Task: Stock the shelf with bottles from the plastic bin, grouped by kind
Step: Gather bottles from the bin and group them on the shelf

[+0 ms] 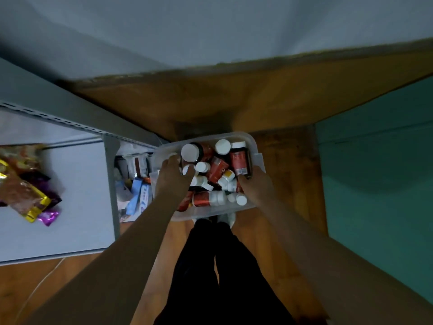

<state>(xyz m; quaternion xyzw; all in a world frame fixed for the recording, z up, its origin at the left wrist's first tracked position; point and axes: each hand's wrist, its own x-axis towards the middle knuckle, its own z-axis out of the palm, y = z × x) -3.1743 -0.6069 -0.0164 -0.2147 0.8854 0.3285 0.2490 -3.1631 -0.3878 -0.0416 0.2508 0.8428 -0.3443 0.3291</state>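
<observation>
Clear plastic bin (254,146) sits on the wooden floor (290,174) right at the person's feet, just beside the grey metal shelf unit (77,191). Bin looks close to full: a jumbled heap of bottles, mostly lying on their sides. At least two kinds visible: large dark bottles with red labels and white caps (239,158), and small white bottles with white caps (202,167). One small bottle has a yellow band (228,175).

Progress: early, by my read. Bin barely emptied; grouping not started as far as visible. A few jar-like items and blue boxes (138,193) show on a lower shelf level next to the bin, too dim to tell if they are task bottles. Upper shelf surface holds only shiny snack packets in gold and purple wrappers (28,193), no bottles.

Left hand (172,177) reaches into the bin's left side, fingers curled down over the small white bottles; whether it actually grips one, cannot tell. Right hand (256,186) at the bin's right side, fingers touching the base of the upright red-label bottle; grip also unclear.
</observation>
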